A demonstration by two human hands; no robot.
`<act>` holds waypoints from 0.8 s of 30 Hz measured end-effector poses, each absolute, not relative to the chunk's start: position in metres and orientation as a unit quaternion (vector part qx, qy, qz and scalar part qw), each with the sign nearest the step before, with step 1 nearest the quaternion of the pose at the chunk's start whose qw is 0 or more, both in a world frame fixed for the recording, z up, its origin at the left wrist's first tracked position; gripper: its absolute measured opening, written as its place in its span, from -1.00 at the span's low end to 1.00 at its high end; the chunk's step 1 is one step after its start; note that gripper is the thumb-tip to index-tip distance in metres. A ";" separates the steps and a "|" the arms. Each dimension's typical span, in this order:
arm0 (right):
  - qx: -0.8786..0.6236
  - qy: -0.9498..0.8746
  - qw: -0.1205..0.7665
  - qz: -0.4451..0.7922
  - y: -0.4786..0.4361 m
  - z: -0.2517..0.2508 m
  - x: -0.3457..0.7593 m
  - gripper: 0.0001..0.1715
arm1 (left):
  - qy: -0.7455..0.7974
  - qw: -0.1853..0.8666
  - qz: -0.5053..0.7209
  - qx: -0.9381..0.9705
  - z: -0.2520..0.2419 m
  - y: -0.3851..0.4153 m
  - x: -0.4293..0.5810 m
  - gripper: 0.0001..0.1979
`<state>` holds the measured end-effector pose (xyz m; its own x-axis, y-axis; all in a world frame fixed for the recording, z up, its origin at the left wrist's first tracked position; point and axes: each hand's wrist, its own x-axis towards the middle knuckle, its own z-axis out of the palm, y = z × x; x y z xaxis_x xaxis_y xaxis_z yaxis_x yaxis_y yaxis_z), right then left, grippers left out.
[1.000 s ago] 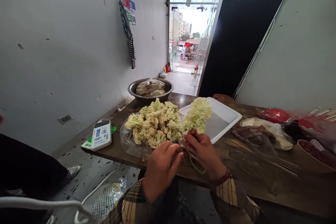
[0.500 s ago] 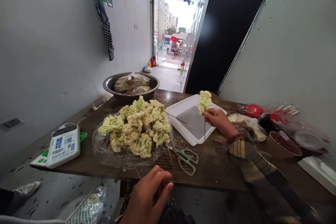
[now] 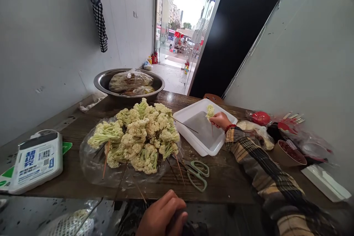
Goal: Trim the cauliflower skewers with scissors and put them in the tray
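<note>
My right hand [image 3: 220, 120] is closed around the stick of a cauliflower skewer [image 3: 210, 111], holding it over the white plastic tray [image 3: 186, 137]. The floret sits above the fingers and the thin stick points down. My left hand [image 3: 164, 214] is at the table's front edge, fingers loosely curled, thumb apart, with nothing visible in it. Beyond it lies a heap of cauliflower florets [image 3: 138, 136] on a clear plastic bag [image 3: 91, 169], several with sticks jutting out. Green-handled scissors [image 3: 199, 174] rest right of the heap, their blades partly hidden.
A metal basin [image 3: 99, 85] with bagged food stands at the back left. A white payment device [image 3: 38, 162] sits at the left edge. Along the right are a plastic bag [image 3: 258, 132], a brown tub [image 3: 289, 153], red-wrapped items [image 3: 261, 118] and a white box [image 3: 326, 182].
My right hand has lowered the cauliflower skewer further over the tray. The view has shifted slightly. My left hand stays near the table edge, fingers still curled.
</note>
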<state>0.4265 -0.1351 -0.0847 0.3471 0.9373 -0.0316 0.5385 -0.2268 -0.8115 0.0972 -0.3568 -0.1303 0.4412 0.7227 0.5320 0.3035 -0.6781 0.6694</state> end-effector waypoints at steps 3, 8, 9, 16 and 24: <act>-0.767 -0.490 0.278 0.307 -0.127 -0.091 0.418 -0.60 | 0.319 0.246 0.430 0.808 -0.133 -0.355 0.095 -0.93; -0.763 -0.503 0.208 0.348 -0.110 -0.091 0.397 -0.59 | 0.330 0.254 0.414 0.809 -0.132 -0.352 0.089 -0.93; -0.762 -0.509 0.206 0.345 -0.109 -0.087 0.398 -0.59 | 0.332 0.255 0.415 0.808 -0.132 -0.352 0.088 -0.93; -0.744 -0.587 0.202 0.245 -0.131 -0.058 0.429 -0.70 | 0.329 0.265 0.418 0.804 -0.132 -0.352 0.090 -0.95; -0.586 -0.797 0.046 0.139 -0.139 -0.095 0.371 -0.56 | 0.362 0.307 0.339 0.812 -0.127 -0.367 0.098 -0.89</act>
<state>0.3706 -0.1394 -0.0947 -0.3093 0.9466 -0.0906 0.9212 0.2746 -0.2757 0.0977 -0.3674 -0.1273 0.5076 0.7964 0.3288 0.3794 -0.5492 0.7446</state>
